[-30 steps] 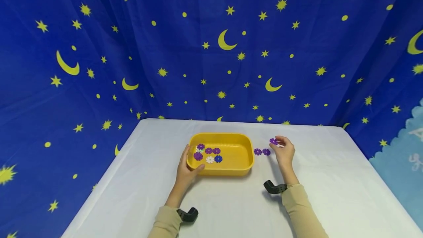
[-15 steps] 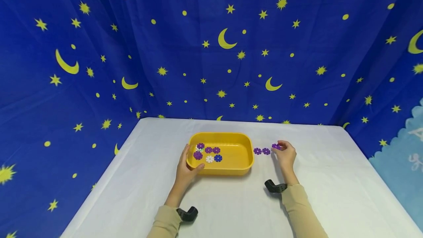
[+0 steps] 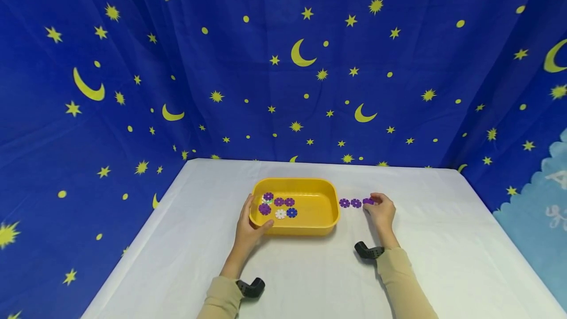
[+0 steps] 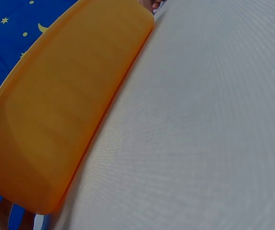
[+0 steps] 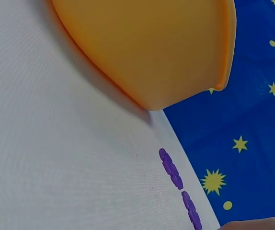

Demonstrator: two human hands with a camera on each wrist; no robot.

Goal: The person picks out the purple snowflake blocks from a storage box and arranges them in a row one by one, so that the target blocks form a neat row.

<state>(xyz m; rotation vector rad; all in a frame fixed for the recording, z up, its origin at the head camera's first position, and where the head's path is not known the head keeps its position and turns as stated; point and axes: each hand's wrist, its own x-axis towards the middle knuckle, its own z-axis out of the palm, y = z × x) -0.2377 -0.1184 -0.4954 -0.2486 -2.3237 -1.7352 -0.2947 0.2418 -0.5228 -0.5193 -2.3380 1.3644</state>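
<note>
My left hand holds the left end of a yellow plastic tub, thumb at the front rim and fingers along the left side. In the left wrist view the thumb shows against the tub's orange-looking wall. Right of the tub, my right hand pinches a purple snowflake disc low at the table, partly hidden by the fingers. Two more purple snowflake discs, a left one and a middle one, lie flat in a row beside it.
Inside the tub lie several snowflake discs: purple ones, a white one and a blue one. A white cloth covers the table. Behind it hangs a blue curtain with yellow moons and stars.
My right hand has brought its purple disc down and slightly right, level with the row's right end. The left hand stays on the tub, which has not moved.
</note>
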